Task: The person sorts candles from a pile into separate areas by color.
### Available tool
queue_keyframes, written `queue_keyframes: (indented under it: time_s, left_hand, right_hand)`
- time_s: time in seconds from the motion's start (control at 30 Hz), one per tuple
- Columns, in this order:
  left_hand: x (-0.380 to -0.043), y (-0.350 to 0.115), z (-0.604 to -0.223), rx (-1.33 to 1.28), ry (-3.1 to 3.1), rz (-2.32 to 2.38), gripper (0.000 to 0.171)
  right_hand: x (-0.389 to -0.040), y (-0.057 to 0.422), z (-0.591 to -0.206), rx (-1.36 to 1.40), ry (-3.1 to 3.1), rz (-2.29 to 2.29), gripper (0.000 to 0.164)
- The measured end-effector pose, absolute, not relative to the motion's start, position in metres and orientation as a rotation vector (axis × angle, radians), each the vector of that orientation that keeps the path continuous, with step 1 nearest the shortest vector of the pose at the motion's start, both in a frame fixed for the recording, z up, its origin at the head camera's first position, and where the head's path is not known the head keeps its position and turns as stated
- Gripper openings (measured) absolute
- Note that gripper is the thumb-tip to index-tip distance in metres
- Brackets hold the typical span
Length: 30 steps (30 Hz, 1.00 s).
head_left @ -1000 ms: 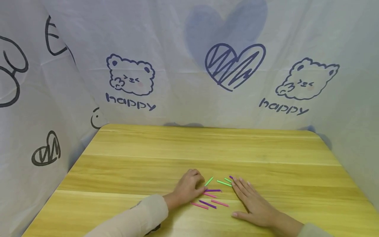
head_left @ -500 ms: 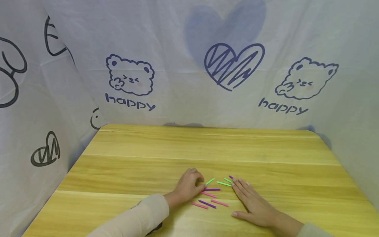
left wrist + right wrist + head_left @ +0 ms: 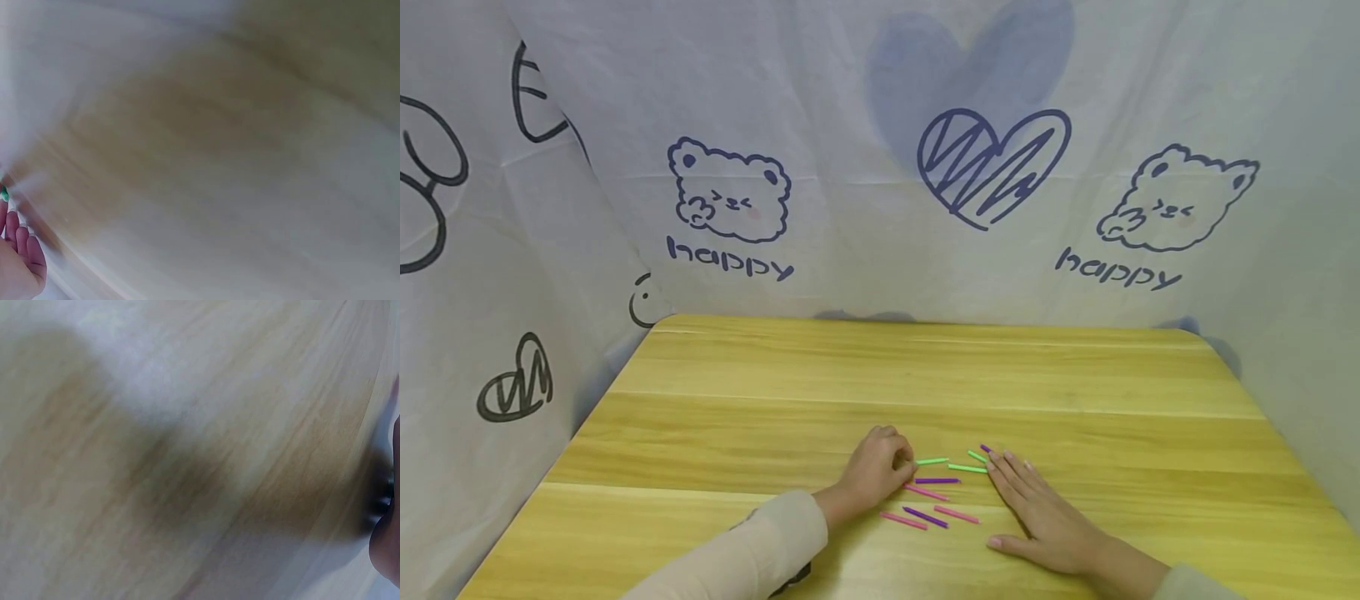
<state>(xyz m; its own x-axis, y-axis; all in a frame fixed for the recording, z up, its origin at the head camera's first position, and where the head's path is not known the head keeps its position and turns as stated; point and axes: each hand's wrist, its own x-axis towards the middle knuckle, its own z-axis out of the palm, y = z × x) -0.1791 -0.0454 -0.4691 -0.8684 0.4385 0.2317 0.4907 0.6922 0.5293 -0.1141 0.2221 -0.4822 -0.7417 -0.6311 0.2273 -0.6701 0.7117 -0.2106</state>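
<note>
My left hand [image 3: 878, 468] has curled fingers and pinches the left end of a thin green stick [image 3: 932, 461], which looks like a small candle and lies nearly level. In the left wrist view, the green stick [image 3: 5, 194] shows at the fingertips. My right hand [image 3: 1048, 521] lies flat with straight fingers; its fingertips cover the right ends of two green sticks [image 3: 966, 467] and touch a purple stick [image 3: 985, 448]. Just right of my left thumb lie a purple stick [image 3: 937, 481] and a pink stick [image 3: 928, 492].
Nearer me on the wooden table [image 3: 880, 375] lie a purple stick [image 3: 926, 517] and two pink sticks, one left [image 3: 904, 521] and one right [image 3: 957, 514]. A white cloth [image 3: 850, 225] with drawings hangs behind the table and at its sides.
The green stick at my left fingers has turned from slanting to nearly level. The pink stick by my left thumb has shifted slightly left. My right hand has stayed still.
</note>
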Motion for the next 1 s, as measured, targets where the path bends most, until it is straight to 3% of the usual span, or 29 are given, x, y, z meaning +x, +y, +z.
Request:
queue_keyframes:
  time_s: [1.0]
  left_hand:
    - [-0.184, -0.068, -0.472, -0.684, -2.736, -0.904, 0.005]
  right_hand:
    - [-0.113, 0.222, -0.482, 1.063, -2.752, 0.387, 0.079]
